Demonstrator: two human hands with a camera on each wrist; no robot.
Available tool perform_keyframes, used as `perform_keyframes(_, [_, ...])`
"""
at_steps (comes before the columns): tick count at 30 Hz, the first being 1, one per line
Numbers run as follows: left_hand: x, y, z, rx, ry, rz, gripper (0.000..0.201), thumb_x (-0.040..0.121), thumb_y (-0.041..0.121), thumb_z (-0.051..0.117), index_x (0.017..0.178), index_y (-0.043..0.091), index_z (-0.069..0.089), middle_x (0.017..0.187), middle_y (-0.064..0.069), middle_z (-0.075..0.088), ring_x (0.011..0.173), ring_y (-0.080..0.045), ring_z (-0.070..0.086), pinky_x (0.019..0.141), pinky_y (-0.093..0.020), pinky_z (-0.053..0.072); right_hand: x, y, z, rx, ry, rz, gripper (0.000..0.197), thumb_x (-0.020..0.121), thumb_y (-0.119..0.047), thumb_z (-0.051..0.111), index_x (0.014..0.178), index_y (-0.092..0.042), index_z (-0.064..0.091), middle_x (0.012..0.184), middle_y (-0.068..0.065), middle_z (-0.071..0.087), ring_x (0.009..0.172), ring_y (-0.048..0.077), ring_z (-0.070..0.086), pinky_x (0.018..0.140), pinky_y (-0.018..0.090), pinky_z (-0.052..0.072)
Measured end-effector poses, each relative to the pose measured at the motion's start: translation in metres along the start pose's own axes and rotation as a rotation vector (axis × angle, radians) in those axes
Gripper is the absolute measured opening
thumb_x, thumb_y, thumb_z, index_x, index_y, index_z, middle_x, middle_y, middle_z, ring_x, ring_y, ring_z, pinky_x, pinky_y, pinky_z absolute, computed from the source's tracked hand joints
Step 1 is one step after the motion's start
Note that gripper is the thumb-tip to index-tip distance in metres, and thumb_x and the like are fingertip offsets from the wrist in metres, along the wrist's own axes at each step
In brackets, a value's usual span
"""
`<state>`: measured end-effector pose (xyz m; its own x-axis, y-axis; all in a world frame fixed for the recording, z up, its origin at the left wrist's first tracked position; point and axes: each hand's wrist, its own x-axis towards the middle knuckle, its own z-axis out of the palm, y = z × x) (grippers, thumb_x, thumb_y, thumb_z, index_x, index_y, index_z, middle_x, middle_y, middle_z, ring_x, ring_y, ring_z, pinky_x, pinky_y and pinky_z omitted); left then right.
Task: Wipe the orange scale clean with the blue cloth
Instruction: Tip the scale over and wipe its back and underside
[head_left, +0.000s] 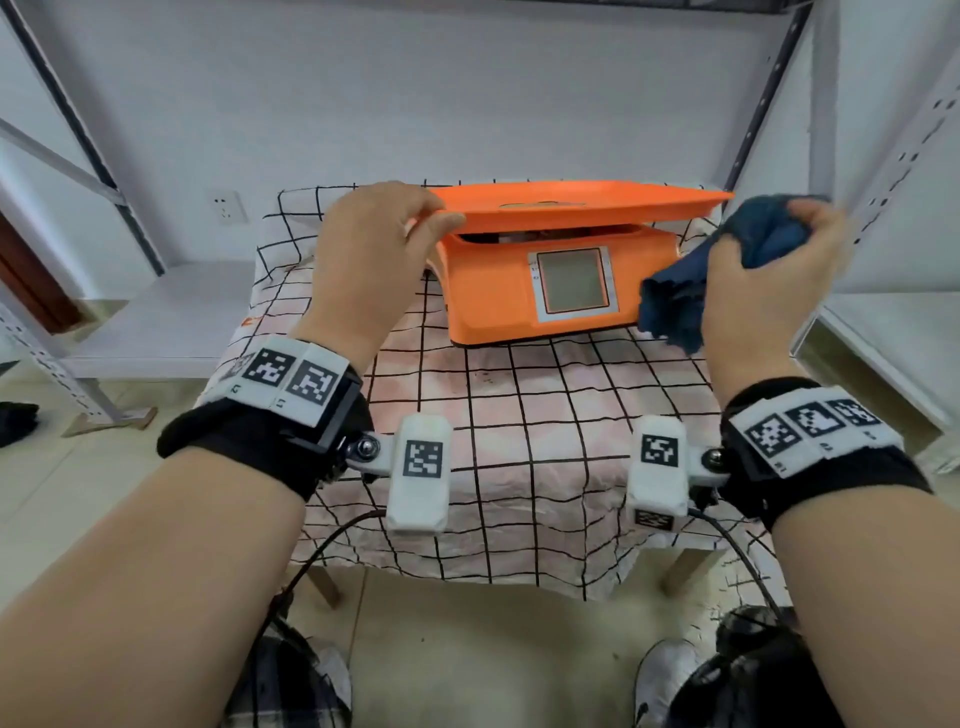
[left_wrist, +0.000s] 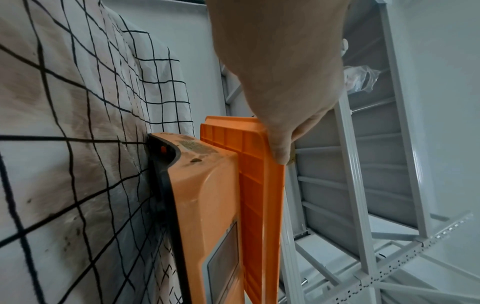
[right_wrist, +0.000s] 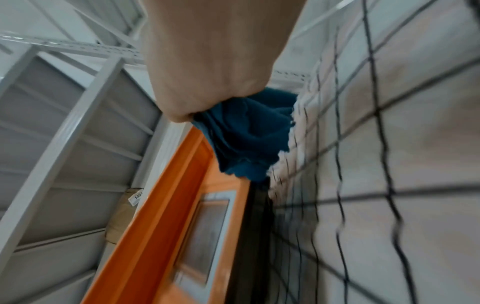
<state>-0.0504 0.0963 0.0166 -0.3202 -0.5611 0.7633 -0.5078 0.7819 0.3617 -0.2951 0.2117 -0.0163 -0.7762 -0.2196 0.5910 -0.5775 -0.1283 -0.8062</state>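
orange scale (head_left: 488, 291): smooth matt plastic | blue cloth (head_left: 675, 306): fuzzy fabric | tablecloth (head_left: 519, 415): creased, stained

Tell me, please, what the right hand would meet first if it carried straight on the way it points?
Probably nothing close: the right hand holds the cloth just right of the scale, pointing towards the shelf frame and wall, though depth is unclear.

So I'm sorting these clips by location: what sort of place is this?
Probably a storeroom or bare workroom, not a kitchen: grey metal shelving stands on both sides, the walls are plain white, and the orange scale sits on a small table under a checked cloth.
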Motion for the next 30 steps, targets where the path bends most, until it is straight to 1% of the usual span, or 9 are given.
perform_keyframes(3, [0.0, 0.004, 0.003, 0.003, 0.014, 0.003, 0.029, 0.09, 0.038, 0.056, 0.092, 0.013, 0.071, 0.088, -0.002, 0.07, 0.087, -0.018, 0.06, 0.078, -0.021, 0.036, -0.018, 0.001, 0.011, 0.037, -0.133, 0.044, 0.041, 0.079, -0.013, 0.061, 0.119, -0.008, 0.052, 0.113, -0.003, 0.053, 0.106, 0.011, 0.052, 0.096, 0.018, 0.041])
perform_keyframes(6, [-0.001, 0.011, 0.008, 0.003, 0.018, 0.019, 0.028, 0.09, 0.038, 0.056, 0.09, 0.014, 0.071, 0.087, -0.002, 0.069, 0.085, -0.019, 0.058, 0.077, -0.02, 0.034, -0.031, -0.023, 0.029, 0.072, -0.143, -0.162, 0.034, 0.082, -0.009, 0.06, 0.115, -0.005, 0.055, 0.111, 0.001, 0.056, 0.105, 0.011, 0.053, 0.096, 0.013, 0.037])
perform_keyframes(8, [0.0, 0.012, 0.01, 0.006, 0.017, 0.014, 0.029, 0.09, 0.039, 0.055, 0.089, 0.014, 0.071, 0.087, -0.002, 0.069, 0.087, -0.021, 0.059, 0.078, -0.027, 0.038, -0.034, -0.048, 0.041, 0.136, -0.142, -0.356, 0.032, 0.082, -0.006, 0.06, 0.113, -0.001, 0.056, 0.109, 0.003, 0.055, 0.104, 0.011, 0.052, 0.096, 0.013, 0.036])
perform_keyframes(10, [0.0, 0.012, 0.011, 0.012, 0.022, 0.033, 0.032, 0.089, 0.041, 0.055, 0.088, 0.014, 0.071, 0.085, -0.004, 0.069, 0.086, -0.024, 0.059, 0.078, -0.032, 0.04, -0.039, -0.06, 0.054, 0.092, -0.312, -0.528, 0.031, 0.082, -0.007, 0.06, 0.113, -0.004, 0.061, 0.11, 0.005, 0.062, 0.104, 0.019, 0.055, 0.094, 0.014, 0.033])
perform_keyframes(12, [-0.001, 0.013, 0.011, 0.01, 0.024, 0.062, 0.035, 0.088, 0.042, 0.055, 0.088, 0.012, 0.071, 0.083, -0.006, 0.069, 0.082, -0.026, 0.06, 0.076, -0.033, 0.039, -0.046, -0.059, 0.064, -0.044, -0.484, -0.602, 0.03, 0.084, -0.011, 0.057, 0.113, -0.01, 0.064, 0.112, 0.002, 0.065, 0.101, 0.026, 0.056, 0.087, 0.015, 0.029])
perform_keyframes(15, [-0.002, 0.015, 0.011, 0.01, 0.002, 0.094, 0.036, 0.088, 0.043, 0.055, 0.086, 0.011, 0.072, 0.08, -0.006, 0.069, 0.078, -0.026, 0.059, 0.074, -0.033, 0.039, -0.044, -0.05, 0.066, -0.138, -0.523, -0.64, 0.027, 0.08, -0.008, 0.053, 0.104, -0.011, 0.065, 0.106, 0.002, 0.067, 0.099, 0.03, 0.057, 0.087, 0.022, 0.029])
perform_keyframes(21, [-0.002, 0.016, 0.012, -0.007, 0.0, 0.085, 0.034, 0.09, 0.041, 0.054, 0.087, 0.012, 0.071, 0.081, -0.004, 0.068, 0.081, -0.024, 0.059, 0.079, -0.037, 0.043, -0.029, -0.035, 0.057, -0.188, -0.397, -0.533, 0.03, 0.077, -0.004, 0.05, 0.1, -0.01, 0.068, 0.107, 0.007, 0.067, 0.096, 0.034, 0.058, 0.084, 0.021, 0.028])
perform_keyframes(27, [-0.002, 0.013, 0.015, 0.025, -0.004, 0.087, 0.037, 0.089, 0.045, 0.052, 0.086, 0.014, 0.071, 0.08, -0.003, 0.068, 0.08, -0.022, 0.058, 0.077, -0.034, 0.04, -0.048, -0.054, 0.07, -0.12, -0.497, -0.756, 0.026, 0.085, -0.004, 0.053, 0.106, -0.007, 0.068, 0.108, 0.008, 0.068, 0.088, 0.035, 0.058, 0.083, 0.029, 0.035])
perform_keyframes(30, [-0.002, 0.011, 0.013, -0.018, 0.009, 0.05, 0.032, 0.089, 0.041, 0.055, 0.086, 0.013, 0.07, 0.082, -0.003, 0.067, 0.082, -0.021, 0.057, 0.078, -0.029, 0.039, -0.03, -0.027, 0.05, -0.155, -0.355, -0.523, 0.043, 0.079, 0.001, 0.048, 0.119, -0.005, 0.062, 0.115, 0.01, 0.064, 0.103, 0.033, 0.058, 0.092, 0.028, 0.034])
